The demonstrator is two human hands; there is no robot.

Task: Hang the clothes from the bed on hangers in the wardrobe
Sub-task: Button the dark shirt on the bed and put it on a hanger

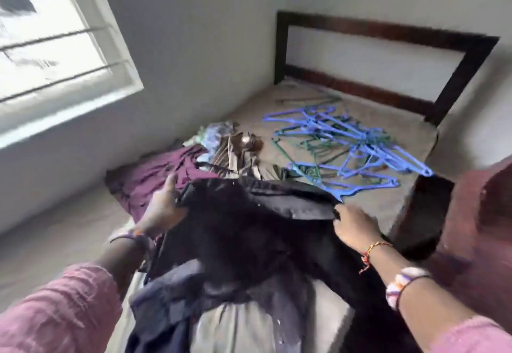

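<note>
Item: dark garment [249, 228], black or near-black, lay spread across the near end of the bed [388, 200], held between both hands with its upper edge running left to right from one hand to the other. Left hand [163, 206] gripped the left end of that edge, thumb raised, fingers under the cloth. Right hand [354, 228] pinched the right end, fingers curled over the hem. The hands were well apart, the cloth taut between them; the rest of it trailed down toward the person. Beyond the right hand, further up the bed: a loose heap of blue and green hangers [346, 142], the nearest one just past the right-hand fingers, so the right hand was the nearer for a reach. Beyond the left hand: a purple cloth [166, 170] and a striped, crumpled pile of clothes [235, 153]. Below the hands: another dark blue piece [166, 291]. Wardrobe not in view. Frame blurred; garment type could not be told.
</note>
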